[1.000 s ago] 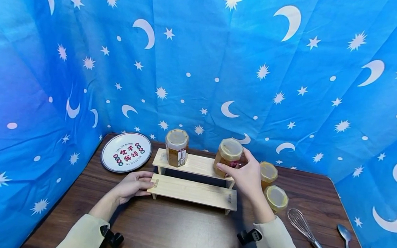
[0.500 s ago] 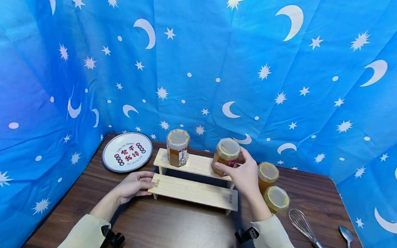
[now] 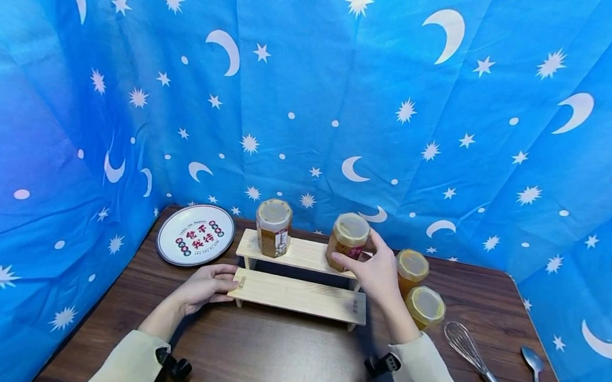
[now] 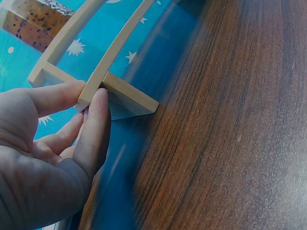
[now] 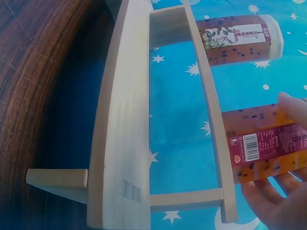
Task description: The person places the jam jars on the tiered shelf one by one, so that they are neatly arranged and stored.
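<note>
A two-step wooden rack (image 3: pixel 299 296) stands on the table. My left hand (image 3: pixel 207 290) pinches the left end of its lower step between thumb and fingers, as the left wrist view (image 4: pixel 57 139) also shows. With my right hand (image 3: pixel 382 271) I grip a jar (image 3: pixel 349 234) of amber, dark-specked contents, upright at the right end of the upper step. In the right wrist view that jar (image 5: pixel 264 143) shows a magenta barcode label, and its base meets the step. Another jar (image 3: pixel 274 230), with a white picture label, stands toward the upper step's left end.
Two more lidded jars, a rear one (image 3: pixel 413 267) and a front one (image 3: pixel 426 306), stand right of the rack. A whisk (image 3: pixel 467 347) and a spoon (image 3: pixel 533 365) lie farther right. A round plate (image 3: pixel 195 235) is at the back left. Blue patterned cloth (image 3: pixel 301 97) surrounds the table.
The jar in my right hand has shifted slightly left and settled at the upper step's right end. My left hand keeps its place on the rack.
</note>
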`<state>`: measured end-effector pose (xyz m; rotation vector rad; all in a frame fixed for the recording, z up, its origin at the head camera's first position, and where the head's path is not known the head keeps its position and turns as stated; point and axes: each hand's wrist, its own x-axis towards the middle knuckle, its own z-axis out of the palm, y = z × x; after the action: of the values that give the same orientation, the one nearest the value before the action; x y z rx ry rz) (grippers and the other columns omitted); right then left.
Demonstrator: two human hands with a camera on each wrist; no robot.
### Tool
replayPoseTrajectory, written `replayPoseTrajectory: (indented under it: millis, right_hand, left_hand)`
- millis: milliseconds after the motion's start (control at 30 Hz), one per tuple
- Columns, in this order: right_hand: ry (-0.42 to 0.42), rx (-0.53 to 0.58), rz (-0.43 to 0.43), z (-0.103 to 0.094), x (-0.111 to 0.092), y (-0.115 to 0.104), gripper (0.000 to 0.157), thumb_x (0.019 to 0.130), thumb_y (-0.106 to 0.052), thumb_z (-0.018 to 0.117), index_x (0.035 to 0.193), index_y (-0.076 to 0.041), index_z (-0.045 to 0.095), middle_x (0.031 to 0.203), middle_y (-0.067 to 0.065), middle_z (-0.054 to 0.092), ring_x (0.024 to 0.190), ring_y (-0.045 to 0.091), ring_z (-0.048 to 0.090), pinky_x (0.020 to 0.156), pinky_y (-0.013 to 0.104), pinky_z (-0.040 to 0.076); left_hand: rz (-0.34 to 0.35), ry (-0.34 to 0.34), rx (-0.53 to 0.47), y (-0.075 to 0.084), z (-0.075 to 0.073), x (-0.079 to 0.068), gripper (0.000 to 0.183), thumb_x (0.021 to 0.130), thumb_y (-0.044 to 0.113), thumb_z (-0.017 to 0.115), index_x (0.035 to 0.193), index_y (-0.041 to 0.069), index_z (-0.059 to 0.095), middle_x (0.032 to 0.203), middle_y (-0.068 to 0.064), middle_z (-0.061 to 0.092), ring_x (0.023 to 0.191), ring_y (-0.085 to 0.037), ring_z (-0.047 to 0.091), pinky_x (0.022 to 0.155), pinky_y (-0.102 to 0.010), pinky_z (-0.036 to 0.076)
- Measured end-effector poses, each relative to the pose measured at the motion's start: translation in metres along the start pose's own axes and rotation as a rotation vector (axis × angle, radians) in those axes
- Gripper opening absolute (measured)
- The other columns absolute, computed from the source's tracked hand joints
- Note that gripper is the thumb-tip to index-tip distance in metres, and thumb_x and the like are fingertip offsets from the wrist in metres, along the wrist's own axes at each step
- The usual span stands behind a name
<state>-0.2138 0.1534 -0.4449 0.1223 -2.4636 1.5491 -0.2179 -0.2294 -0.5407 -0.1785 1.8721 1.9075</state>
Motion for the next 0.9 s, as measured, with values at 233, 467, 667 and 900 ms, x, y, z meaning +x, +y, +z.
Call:
replayPoseTrajectory:
  millis: [233,467,667,900]
  right_hand:
    - [-0.009,0.016,-0.024,-0.001,-0.003,0.004,0.094,0.08,-0.035,0.092,0.158,-0.024,0.041,0.14,0.006,0.061,0.125,0.028,0.058,0.106,0.056,0.05]
    - [0.003,0.023,-0.032,-0.011,-0.014,0.008,0.104,0.081,-0.033,0.092,0.163,-0.017,0.032,0.152,0.012,0.053,0.134,0.032,0.055,0.109,0.053,0.049]
    - [0.086,-0.044,-0.085,-0.029,-0.03,0.006,0.103,0.08,-0.029,0.093,0.163,-0.015,0.033,0.151,0.01,0.055,0.137,0.029,0.052,0.111,0.052,0.047]
    - [0.228,-0.095,-0.073,-0.052,-0.05,0.008,0.098,0.079,-0.023,0.094,0.16,-0.019,0.039,0.148,0.006,0.058,0.137,0.027,0.052,0.111,0.056,0.045]
  left_hand:
    - [0.001,0.003,0.001,0.0,0.001,-0.001,0.062,0.096,0.004,0.072,0.15,-0.007,0.043,0.129,-0.022,0.062,0.103,-0.025,0.07,0.09,-0.039,0.062]
    - [0.011,-0.008,0.0,-0.003,0.0,0.0,0.062,0.097,0.004,0.07,0.15,-0.008,0.042,0.13,-0.023,0.06,0.103,-0.025,0.071,0.09,-0.039,0.062]
    - [0.023,-0.034,-0.007,-0.005,0.0,0.001,0.064,0.097,0.005,0.071,0.151,-0.01,0.04,0.131,-0.023,0.059,0.102,-0.025,0.071,0.09,-0.038,0.062]
    - [0.013,-0.024,-0.01,-0.004,0.0,0.001,0.064,0.096,0.005,0.072,0.15,-0.009,0.041,0.128,-0.022,0.06,0.101,-0.024,0.071,0.089,-0.038,0.062]
